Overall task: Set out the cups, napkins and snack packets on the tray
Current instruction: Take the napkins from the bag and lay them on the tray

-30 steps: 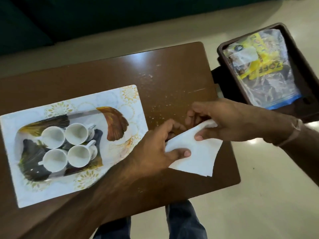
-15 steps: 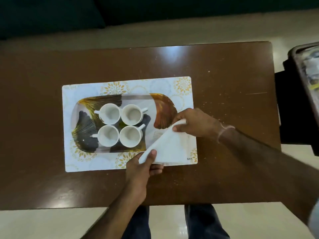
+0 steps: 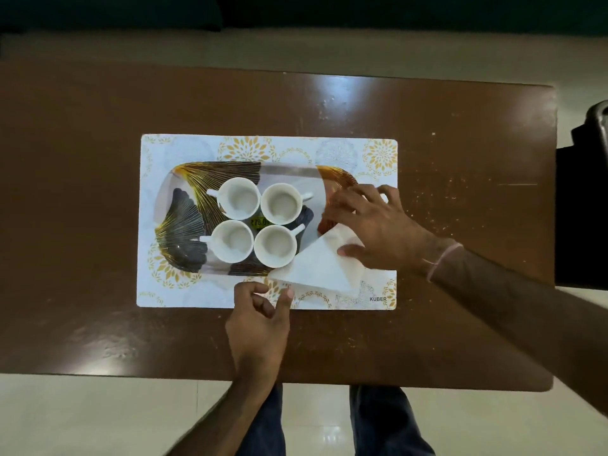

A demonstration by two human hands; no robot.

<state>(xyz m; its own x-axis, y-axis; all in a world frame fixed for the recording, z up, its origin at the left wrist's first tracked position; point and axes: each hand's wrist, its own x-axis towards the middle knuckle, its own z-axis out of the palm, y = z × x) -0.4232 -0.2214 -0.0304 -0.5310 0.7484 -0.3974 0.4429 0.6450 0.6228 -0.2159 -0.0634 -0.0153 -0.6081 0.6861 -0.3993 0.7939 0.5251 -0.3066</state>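
Note:
A leaf-patterned tray (image 3: 184,209) lies on a white floral placemat (image 3: 184,291). Several white cups (image 3: 238,198) stand close together in the tray's middle. A white napkin (image 3: 316,268), folded into a triangle, lies across the tray's right front corner and onto the placemat. My right hand (image 3: 371,225) rests flat over the napkin's far corner, fingers spread and thumb pressing on it. My left hand (image 3: 256,324) hovers just off the napkin's left tip, fingers loosely curled and holding nothing. No snack packets are in view.
The placemat sits in the middle of a brown wooden table (image 3: 82,192). A dark container's edge (image 3: 600,126) shows past the table's right end. My legs and a pale floor are below the table's front edge.
The napkin has gone from the table's right side onto the tray's right front corner. My left hand has let go of its tip. My right hand has flattened on it.

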